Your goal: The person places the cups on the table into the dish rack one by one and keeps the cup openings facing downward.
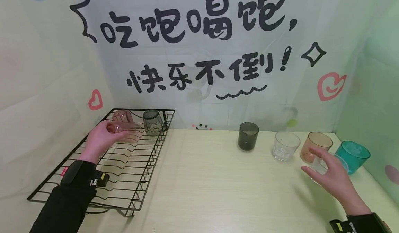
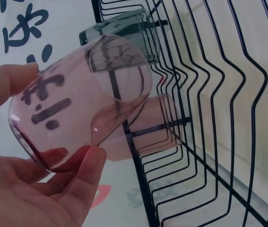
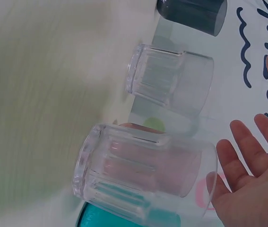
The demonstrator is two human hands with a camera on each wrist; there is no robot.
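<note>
My left hand (image 1: 103,137) grips a clear pink glass (image 2: 63,104) near one end, thumb on one side and fingers on the other. The glass lies tilted above the far part of a black wire rack (image 1: 124,209). Beyond it on the rack are another pink glass (image 1: 122,115) and a grey glass (image 1: 152,122). Over at the right, my right hand (image 1: 335,175) is beside a clear glass (image 3: 124,165), its thumb and fingers spread wide. The fingertips are right at that glass's rim in the right wrist view, and the glass stands upright on the table.
Behind and around that clear glass stand an orange glass (image 1: 321,141), a teal glass (image 1: 356,153) and a second clear glass (image 1: 285,146). Farther left on the table (image 1: 218,184) is a dark grey glass (image 1: 247,137). Printed cloth walls enclose the back and sides.
</note>
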